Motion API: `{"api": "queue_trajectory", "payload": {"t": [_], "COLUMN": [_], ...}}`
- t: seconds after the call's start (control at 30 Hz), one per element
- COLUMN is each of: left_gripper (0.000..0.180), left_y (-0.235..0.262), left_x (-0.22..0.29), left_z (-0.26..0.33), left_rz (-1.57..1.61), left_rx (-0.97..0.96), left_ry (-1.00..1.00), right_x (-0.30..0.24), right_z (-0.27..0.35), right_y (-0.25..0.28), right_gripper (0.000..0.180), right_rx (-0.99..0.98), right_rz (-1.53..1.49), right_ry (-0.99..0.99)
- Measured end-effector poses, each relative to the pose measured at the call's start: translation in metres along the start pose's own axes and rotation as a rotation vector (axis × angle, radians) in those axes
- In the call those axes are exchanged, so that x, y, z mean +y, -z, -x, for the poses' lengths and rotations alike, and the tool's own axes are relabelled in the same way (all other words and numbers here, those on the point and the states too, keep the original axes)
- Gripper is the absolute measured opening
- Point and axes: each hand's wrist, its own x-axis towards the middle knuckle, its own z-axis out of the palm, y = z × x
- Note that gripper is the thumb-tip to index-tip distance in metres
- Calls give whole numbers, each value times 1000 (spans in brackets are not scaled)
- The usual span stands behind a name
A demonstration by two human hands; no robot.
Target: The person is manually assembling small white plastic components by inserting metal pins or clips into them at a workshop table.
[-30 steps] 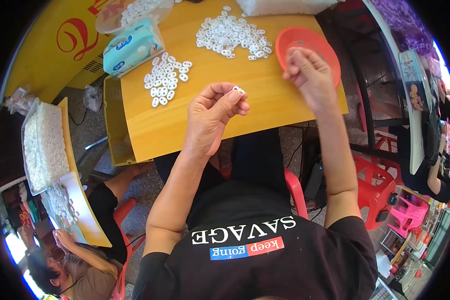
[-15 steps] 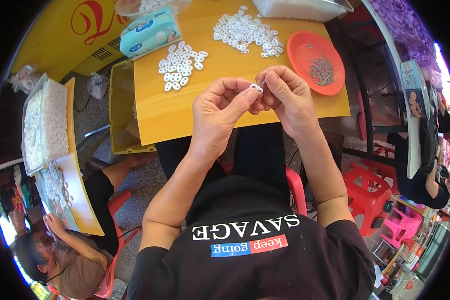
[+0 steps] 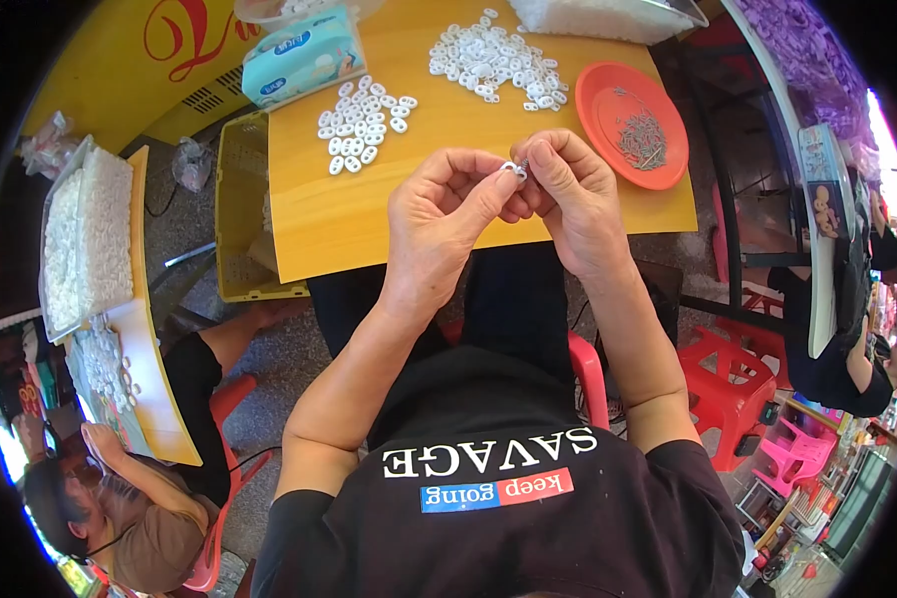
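Above the near edge of the yellow table (image 3: 314, 214), my two hands meet at their fingertips. My left hand (image 3: 434, 214) is closed, pinching a small white two-holed plastic piece (image 3: 514, 170) between thumb and fingers. Pressed up against that piece from the other side is my right hand (image 3: 580, 204), thumb and fingers pinched together. Whatever it grips is too small to make out. To its right, a red plate (image 3: 598, 105) bears many small grey metal pins (image 3: 642, 142). Similar white pieces lie in a smaller group (image 3: 354, 130) at left and a larger heap (image 3: 493, 60) farther back.
A turquoise tissue pack (image 3: 304, 62) stands at the table's back left, a clear tub of white pieces (image 3: 608, 18) at the back right. A yellow crate (image 3: 231, 214) sits left of the table. Another person works at a side table (image 3: 164, 399). Red stools (image 3: 728, 384) stand at right.
My hands stay joined in nearly the same place. The white piece has shifted slightly to the right between the fingertips. The whole view has moved a little.
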Motion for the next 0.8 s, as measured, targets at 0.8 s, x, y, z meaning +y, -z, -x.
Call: {"api": "queue_trajectory", "payload": {"t": [0.8], "left_gripper": [14], "left_y": [-22], "left_x": [-53], "left_z": [-49], "left_rz": [-177], "left_rx": [-48], "left_ry": [156], "right_x": [-70], "right_z": [-43], "right_y": [162], "right_gripper": [17], "right_rx": [223], "right_rz": [9], "right_ry": [197]}}
